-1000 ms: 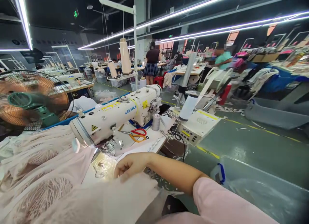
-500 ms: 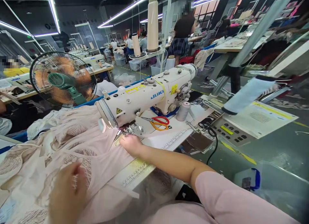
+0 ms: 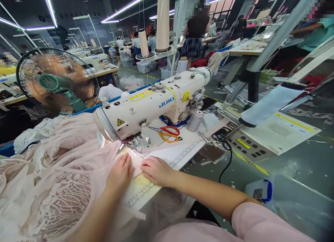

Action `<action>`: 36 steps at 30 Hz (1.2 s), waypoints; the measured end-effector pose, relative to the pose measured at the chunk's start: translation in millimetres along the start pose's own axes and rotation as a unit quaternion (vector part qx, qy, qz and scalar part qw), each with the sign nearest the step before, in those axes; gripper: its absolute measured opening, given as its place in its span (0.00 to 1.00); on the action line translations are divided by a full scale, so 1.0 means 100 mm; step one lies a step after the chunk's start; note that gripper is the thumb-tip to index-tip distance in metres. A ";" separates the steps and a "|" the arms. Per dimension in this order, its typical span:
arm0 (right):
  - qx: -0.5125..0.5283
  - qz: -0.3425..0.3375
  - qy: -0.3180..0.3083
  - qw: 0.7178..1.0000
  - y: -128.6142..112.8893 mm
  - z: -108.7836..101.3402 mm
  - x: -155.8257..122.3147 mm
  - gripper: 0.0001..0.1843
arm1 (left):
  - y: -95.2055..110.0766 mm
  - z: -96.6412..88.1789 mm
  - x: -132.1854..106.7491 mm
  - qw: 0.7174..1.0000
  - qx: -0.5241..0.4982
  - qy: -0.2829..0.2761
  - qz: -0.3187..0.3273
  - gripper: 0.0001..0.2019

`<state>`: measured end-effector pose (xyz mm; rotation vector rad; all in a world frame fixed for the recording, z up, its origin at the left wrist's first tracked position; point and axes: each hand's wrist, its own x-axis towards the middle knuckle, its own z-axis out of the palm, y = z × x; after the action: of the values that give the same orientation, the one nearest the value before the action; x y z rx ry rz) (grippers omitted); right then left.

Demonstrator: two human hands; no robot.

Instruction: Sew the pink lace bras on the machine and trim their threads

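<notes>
In the head view a white JUKI sewing machine (image 3: 153, 106) stands before me. Pale pink fabric (image 3: 137, 162) lies under its needle end. My left hand (image 3: 120, 172) rests on this cloth close to the presser foot, fingers extended and lying flat. To its right, my right hand (image 3: 158, 170) pinches the cloth's edge between thumb and fingers. A short stretch of fabric spans the gap between both hands. More pale pink garment pieces with lace (image 3: 65, 196) are heaped at the left. The needle itself is too small to make out.
Scissors with red and orange handles (image 3: 169, 133) lie behind my right hand, near a grey thread spool (image 3: 195, 121). A fan (image 3: 56, 82) stands at the left. A control panel (image 3: 250, 146) sits at the right, above a clear plastic bin (image 3: 289, 200). People work farther back.
My left hand has come from the lower left up to the cloth by the needle. My right hand has drawn back from the presser foot, toward the right. The camera view has shifted slightly.
</notes>
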<state>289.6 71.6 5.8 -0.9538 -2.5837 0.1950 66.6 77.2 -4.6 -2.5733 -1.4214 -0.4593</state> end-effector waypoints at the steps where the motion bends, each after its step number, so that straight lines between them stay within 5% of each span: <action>1: 0.009 -0.001 0.005 1.000 0.01 0.00 -0.04 0.09 | 0.00 0.01 0.03 1.000 -0.001 -0.002 0.000 0.20; 18: 0.068 -0.007 0.019 0.997 0.03 0.02 -0.05 0.11 | -0.10 0.06 0.20 0.999 0.007 -0.043 -0.007 0.22; 28: 0.058 -0.026 0.026 0.998 0.03 0.09 0.14 0.13 | -0.35 0.02 0.34 0.998 0.012 -0.046 0.030 0.20; 36: 0.040 -0.044 0.031 0.998 -0.04 0.12 0.26 0.13 | 0.03 -0.14 0.17 0.994 0.045 -0.041 0.092 0.18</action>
<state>264.4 85.5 3.7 -0.8047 -2.5345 0.2386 75.0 85.1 14.6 -2.6446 -1.1832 -0.2588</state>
